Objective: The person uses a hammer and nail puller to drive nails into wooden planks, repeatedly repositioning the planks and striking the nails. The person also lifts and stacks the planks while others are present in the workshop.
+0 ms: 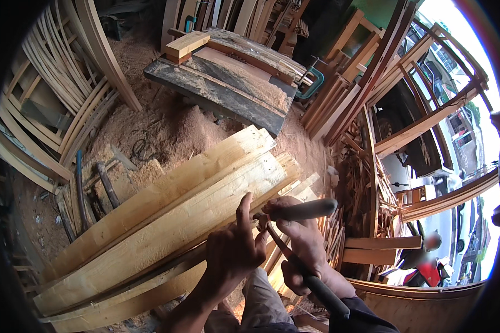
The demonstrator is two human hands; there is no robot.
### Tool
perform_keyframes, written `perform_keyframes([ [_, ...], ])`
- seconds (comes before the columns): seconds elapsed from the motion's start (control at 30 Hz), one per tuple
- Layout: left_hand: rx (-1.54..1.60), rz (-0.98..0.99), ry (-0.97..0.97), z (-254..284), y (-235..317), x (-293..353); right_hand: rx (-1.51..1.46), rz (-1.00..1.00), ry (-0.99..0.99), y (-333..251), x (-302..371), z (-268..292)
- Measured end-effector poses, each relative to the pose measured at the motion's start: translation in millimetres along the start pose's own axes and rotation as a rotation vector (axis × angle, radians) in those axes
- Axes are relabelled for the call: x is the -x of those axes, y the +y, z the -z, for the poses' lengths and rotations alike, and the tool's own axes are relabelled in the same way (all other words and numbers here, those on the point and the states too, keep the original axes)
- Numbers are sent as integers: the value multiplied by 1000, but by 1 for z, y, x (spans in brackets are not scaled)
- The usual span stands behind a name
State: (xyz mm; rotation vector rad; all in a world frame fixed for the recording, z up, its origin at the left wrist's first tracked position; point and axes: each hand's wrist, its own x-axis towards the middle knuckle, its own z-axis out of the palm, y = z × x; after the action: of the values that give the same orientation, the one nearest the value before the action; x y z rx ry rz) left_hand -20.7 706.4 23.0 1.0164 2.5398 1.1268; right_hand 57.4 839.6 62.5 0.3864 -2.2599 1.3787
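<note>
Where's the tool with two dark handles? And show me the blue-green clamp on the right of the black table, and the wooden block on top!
Tool (304,210): head view, on its upper handle.
Clamp (320,83): head view, on its curved frame.
Wooden block (189,40): head view, on its top face.

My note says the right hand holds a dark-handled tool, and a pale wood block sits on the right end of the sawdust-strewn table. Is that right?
Not quite: in the head view, the pale wood block sits on the left end of the table. The right hand does hold the dark-handled tool.
</note>
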Motion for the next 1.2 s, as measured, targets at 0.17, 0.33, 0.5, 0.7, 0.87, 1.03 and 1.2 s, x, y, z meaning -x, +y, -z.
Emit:
perform_keyframes([
  [0.17,32,-42,58,-5,0,2,8,58,-16,2,1,2],
  [0.33,39,-25,15,-9,-2,7,47,130,-9,7,-2,1],
  [0.5,62,33,9,-11,-1,9,-156,69,118,9,-4,-10],
  [0.7,31,43,-11,-8,0,7,-235,46,213,10,-3,-15],
  [0.87,10,109,-72,3,9,8,-151,21,196,12,-4,-16],
  [1.03,10,126,-93,6,10,6,-105,-82,83,9,-3,-9],
  [1.2,5,72,-47,0,8,8,-115,-3,125,9,-4,-10],
])
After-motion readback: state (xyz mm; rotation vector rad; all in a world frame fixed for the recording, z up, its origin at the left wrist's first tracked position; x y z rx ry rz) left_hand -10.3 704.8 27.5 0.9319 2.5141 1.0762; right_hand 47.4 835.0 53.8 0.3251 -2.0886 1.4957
